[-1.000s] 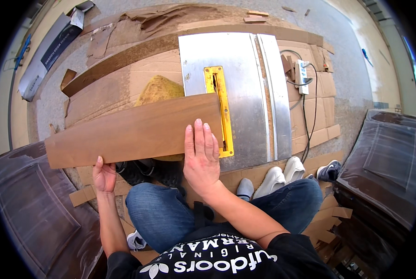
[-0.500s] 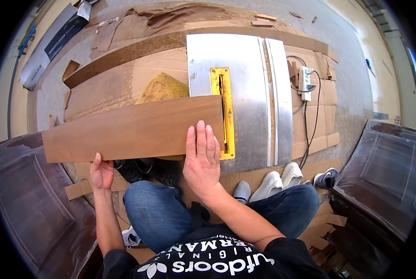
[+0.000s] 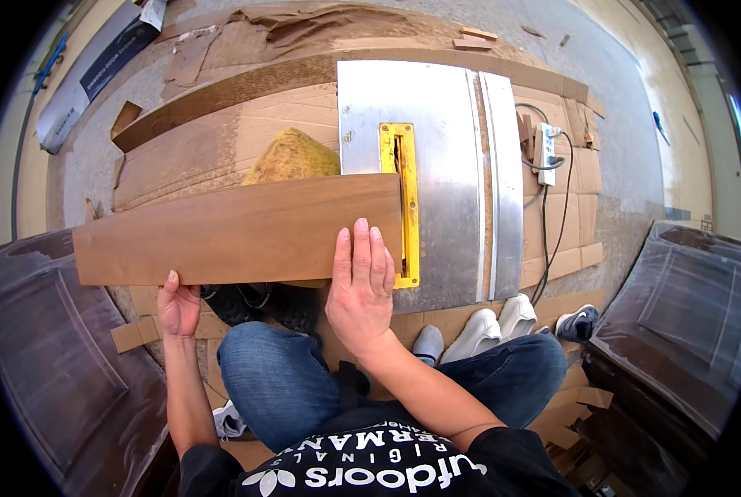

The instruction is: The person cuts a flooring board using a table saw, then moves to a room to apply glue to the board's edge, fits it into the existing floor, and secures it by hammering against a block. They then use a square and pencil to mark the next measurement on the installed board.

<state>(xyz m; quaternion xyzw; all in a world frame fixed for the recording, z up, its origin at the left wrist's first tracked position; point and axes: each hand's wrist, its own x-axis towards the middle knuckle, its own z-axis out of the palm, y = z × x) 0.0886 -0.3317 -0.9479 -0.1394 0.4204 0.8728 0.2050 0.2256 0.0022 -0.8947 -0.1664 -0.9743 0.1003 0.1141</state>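
A long brown wooden board (image 3: 238, 232) lies crosswise in front of me, its right end on the metal table of a table saw (image 3: 449, 190). That end reaches the yellow slotted insert (image 3: 412, 207), beside the narrow slot. My left hand (image 3: 178, 308) grips the board's near edge toward its left end, thumb on top, the other fingers partly hidden underneath. Flat on the board's right part rests my right hand (image 3: 360, 294), fingers stretched out and pointing away from me. A dusty yellow housing (image 3: 292, 157) shows partly behind the board, left of the saw table.
A white power strip (image 3: 546, 149) with dark cables lies right of the saw. White shoes (image 3: 478, 335) stand near its front edge. Film-wrapped dark panels (image 3: 48, 331) flank me on both sides. Cardboard (image 3: 188, 157) covers the floor, and a long box (image 3: 97, 74) lies far left.
The whole view has shifted slightly. Both hands keep their places on the board, and its right end stays beside the slot, with no clear movement along the saw table.
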